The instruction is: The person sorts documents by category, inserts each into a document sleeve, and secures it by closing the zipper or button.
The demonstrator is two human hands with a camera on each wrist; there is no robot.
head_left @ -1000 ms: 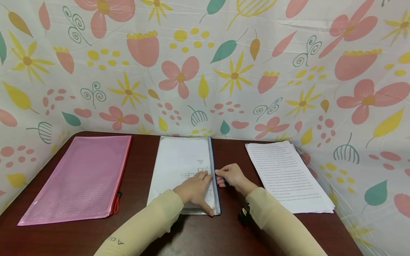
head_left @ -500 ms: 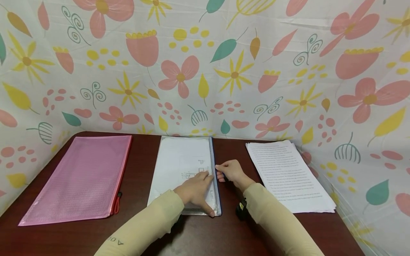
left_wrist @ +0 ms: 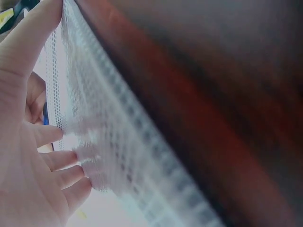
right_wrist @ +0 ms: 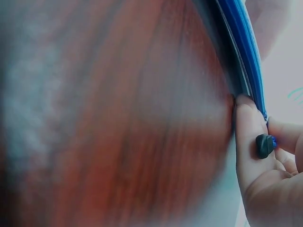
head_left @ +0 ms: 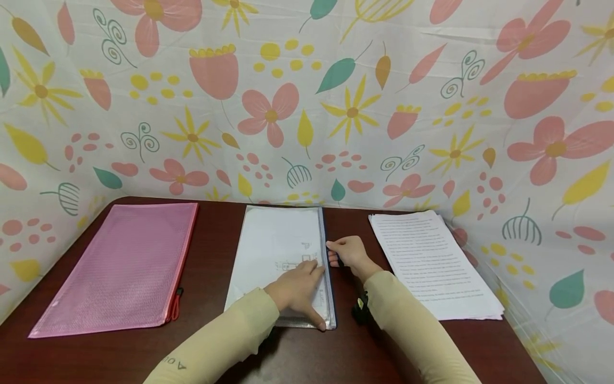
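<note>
A clear mesh zip pouch [head_left: 268, 229] with white paper inside lies at the middle of the table. Along its right side runs a blue zipper [right_wrist: 246, 47]. My left hand [head_left: 296, 288] rests flat on the pouch, fingers spread, thumb at its lower right corner. In the left wrist view, the fingertips touch the mesh. At the zipper edge, my right hand [head_left: 351, 252] pinches the zipper pull between thumb and forefinger. The pull's dark end piece [right_wrist: 265, 145] pokes out between those fingers; the slider itself is mostly hidden.
A pink mesh zip pouch [head_left: 124, 261] with a red zipper and cord [head_left: 175, 306] lies on the left. On the right is a stack of printed sheets [head_left: 431, 264]. Behind the dark wood table [head_left: 211, 240] hangs a flower-patterned curtain [head_left: 307, 160].
My right hand has moved a little away from me along the zipper edge. The clear pouch and my left hand on it have shifted slightly to the right.
</note>
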